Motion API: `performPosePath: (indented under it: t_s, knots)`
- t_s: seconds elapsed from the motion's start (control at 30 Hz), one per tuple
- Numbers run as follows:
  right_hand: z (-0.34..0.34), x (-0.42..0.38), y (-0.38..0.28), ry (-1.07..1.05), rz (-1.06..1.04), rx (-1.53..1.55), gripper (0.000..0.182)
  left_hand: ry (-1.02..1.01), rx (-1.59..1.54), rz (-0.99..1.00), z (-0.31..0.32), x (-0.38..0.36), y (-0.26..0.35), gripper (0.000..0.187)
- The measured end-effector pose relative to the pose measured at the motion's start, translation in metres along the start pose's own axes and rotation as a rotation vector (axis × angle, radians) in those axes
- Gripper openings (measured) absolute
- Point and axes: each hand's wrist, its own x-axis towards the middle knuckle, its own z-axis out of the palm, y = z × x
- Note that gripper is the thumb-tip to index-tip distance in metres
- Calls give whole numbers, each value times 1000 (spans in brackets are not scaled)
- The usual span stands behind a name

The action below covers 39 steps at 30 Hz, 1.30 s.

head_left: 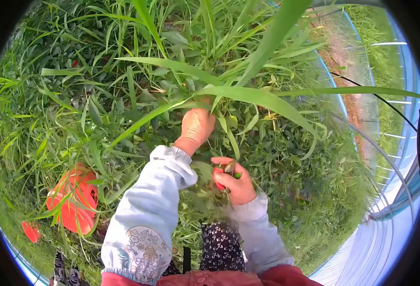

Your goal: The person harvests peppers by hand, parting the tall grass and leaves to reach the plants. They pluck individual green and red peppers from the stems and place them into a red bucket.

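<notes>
Our right hand [241, 185] curls its fingers around a smooth red fruit [218, 178] with dark green pieces beside it, below our left hand [198, 125]. The left reaches in among long, strap-shaped blades [262, 97]; leaves cover its fingertips, so we cannot tell whether they grip. Our pale cloth sleeves [148, 195] gather into crinkled cuffs. Small leaves crowd thickly below, and a red container [74, 214] sits in the grass to our left.
</notes>
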Motion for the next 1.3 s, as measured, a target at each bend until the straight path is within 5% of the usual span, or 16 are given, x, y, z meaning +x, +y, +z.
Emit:
performPosePath:
  t_s: [0.07, 0.13, 0.17, 0.2, 0.33, 0.4, 0.47, 0.53, 0.57, 0.8, 0.87, 1.0, 1.07, 1.2, 1.3]
  knots:
    - [16, 3, -26, -103, -236, -210, 38, -85, -10, -87, 1, -5, -2, 27]
    - [42, 17, -53, -133, -232, -278, 39, 13, 9, 151, 31, -7, -28, 27]
    - [55, 32, -59, -201, -554, -670, 40, 85, -710, -30, 58, -8, -38, 24]
    - [71, 46, -67, -268, -875, -1061, 41, 94, -722, -23, 61, -10, -37, 24]
    - [142, 83, -100, -83, -438, -1965, 46, 93, -911, -84, 68, -12, -36, 24]
    - [141, 113, -107, 31, -388, -2133, 50, 85, -998, -123, 68, -13, -34, 25]
    - [138, 120, -123, 76, -355, -2151, 53, 75, -1089, -169, 73, -14, -33, 25]
    - [132, 121, -128, 134, -351, -2241, 56, -26, -571, -36, 111, -4, -61, 33]
    - [105, 125, -136, 145, -208, -2301, 57, -274, -189, -144, 21, -22, -3, 36]
    - [33, 85, -105, 186, 184, -2272, 58, -222, -443, -46, 45, -66, -22, 38]
    - [28, 72, -88, 224, 206, -2178, 56, -349, -452, -181, 43, -70, -19, 36]
    - [10, 60, -56, 376, 82, -1984, 48, -371, -457, -144, 43, -78, -25, 37]
    - [6, 56, -43, 384, 197, -1933, 52, -402, -501, -169, 41, -85, -30, 37]
    - [-26, 53, 14, 344, -131, -1914, 50, -465, -607, -201, 45, -96, -53, 39]
    - [-31, 48, 32, 369, -164, -1934, 52, -551, -895, -400, 46, -104, -62, 45]
